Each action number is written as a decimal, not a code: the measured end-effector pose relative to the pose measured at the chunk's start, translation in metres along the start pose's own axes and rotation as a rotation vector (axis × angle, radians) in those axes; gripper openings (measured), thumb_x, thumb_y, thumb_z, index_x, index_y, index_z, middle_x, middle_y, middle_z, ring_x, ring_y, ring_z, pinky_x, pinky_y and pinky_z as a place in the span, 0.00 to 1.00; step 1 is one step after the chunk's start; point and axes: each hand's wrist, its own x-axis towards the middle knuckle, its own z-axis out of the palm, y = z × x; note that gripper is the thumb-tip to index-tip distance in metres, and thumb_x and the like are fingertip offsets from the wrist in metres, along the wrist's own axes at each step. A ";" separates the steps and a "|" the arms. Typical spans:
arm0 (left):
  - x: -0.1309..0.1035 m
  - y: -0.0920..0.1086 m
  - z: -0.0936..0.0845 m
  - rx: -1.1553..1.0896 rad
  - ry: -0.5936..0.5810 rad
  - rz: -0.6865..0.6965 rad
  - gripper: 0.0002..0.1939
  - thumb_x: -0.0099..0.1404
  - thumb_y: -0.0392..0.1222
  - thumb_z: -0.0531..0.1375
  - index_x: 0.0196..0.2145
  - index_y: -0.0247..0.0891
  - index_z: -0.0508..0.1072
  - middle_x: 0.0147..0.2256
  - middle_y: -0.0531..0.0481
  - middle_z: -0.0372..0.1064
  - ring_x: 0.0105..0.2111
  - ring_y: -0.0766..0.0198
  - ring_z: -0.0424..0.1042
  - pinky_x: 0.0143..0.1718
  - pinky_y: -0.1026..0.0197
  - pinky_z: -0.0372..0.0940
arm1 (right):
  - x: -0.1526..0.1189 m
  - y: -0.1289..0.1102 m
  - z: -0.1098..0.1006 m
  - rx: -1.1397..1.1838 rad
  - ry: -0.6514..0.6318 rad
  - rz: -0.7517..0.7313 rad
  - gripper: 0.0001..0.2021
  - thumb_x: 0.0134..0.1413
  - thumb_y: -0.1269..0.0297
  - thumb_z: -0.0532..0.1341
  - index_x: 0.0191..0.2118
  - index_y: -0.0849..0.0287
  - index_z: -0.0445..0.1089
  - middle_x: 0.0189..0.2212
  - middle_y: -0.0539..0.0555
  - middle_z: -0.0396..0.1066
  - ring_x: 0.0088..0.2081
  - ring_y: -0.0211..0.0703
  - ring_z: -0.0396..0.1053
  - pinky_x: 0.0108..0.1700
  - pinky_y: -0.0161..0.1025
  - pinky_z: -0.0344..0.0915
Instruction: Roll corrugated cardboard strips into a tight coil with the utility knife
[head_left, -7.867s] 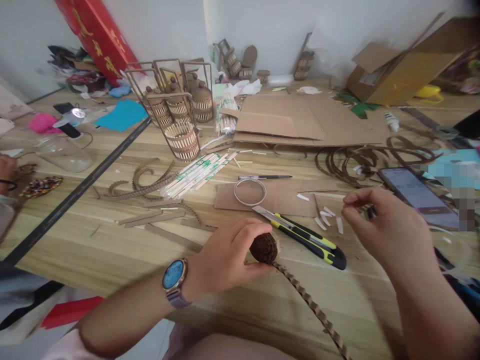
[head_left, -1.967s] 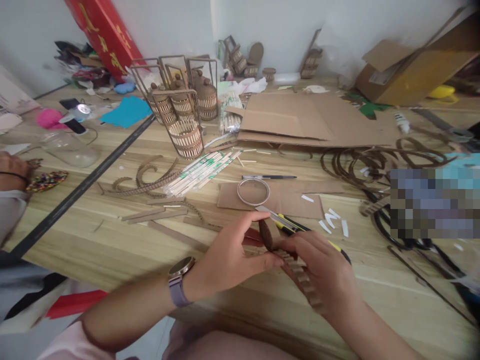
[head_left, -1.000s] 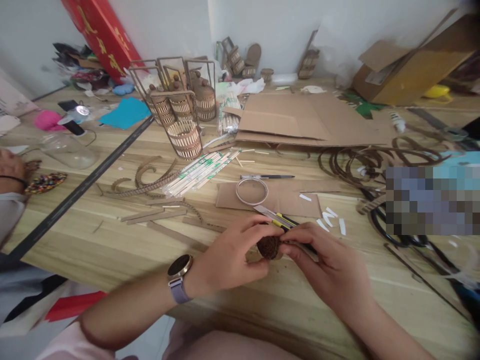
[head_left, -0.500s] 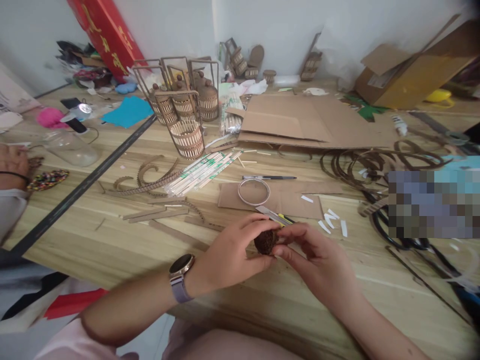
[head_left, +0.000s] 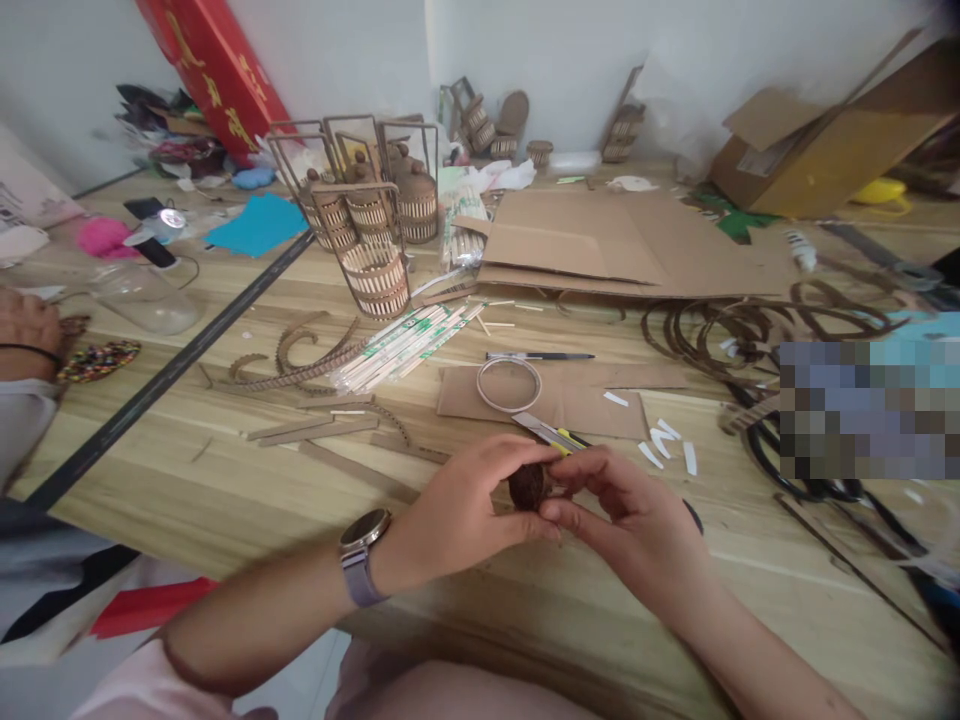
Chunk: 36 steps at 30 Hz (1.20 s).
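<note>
Low over the wooden table, my left hand (head_left: 480,500) curls its thumb and fingers around a small, dark brown, rough-textured ball (head_left: 526,487). My right hand (head_left: 634,520) meets it from the right, thumb and fingertips closed against the ball's right side, where something small and pale shows; the exact contact is partly hidden. Just beyond the fingertips lies a utility knife (head_left: 544,432) with a yellow-and-black handle. A pale ring (head_left: 509,385) rests behind it on a flat cardboard piece (head_left: 585,400).
Several small stick-and-cardboard baskets (head_left: 375,280) stand at back left. Wrapped sticks (head_left: 412,345), a pen (head_left: 540,356), cardboard sheets (head_left: 570,235) and coiled brown strips (head_left: 675,330) lie around. White paper scraps (head_left: 651,455) are at right. Another person's hand (head_left: 30,325) is at far left.
The brown ball has turned slightly between my fingers, and my right fingertips have shifted a little on its right side. Everything else stays where it was.
</note>
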 end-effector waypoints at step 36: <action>0.005 -0.010 -0.023 0.155 -0.276 0.152 0.32 0.57 0.50 0.69 0.57 0.37 0.69 0.58 0.39 0.65 0.57 0.51 0.68 0.59 0.56 0.62 | 0.048 0.000 -0.037 -0.487 0.055 -0.374 0.27 0.55 0.51 0.65 0.59 0.50 0.63 0.56 0.61 0.67 0.57 0.58 0.65 0.53 0.57 0.67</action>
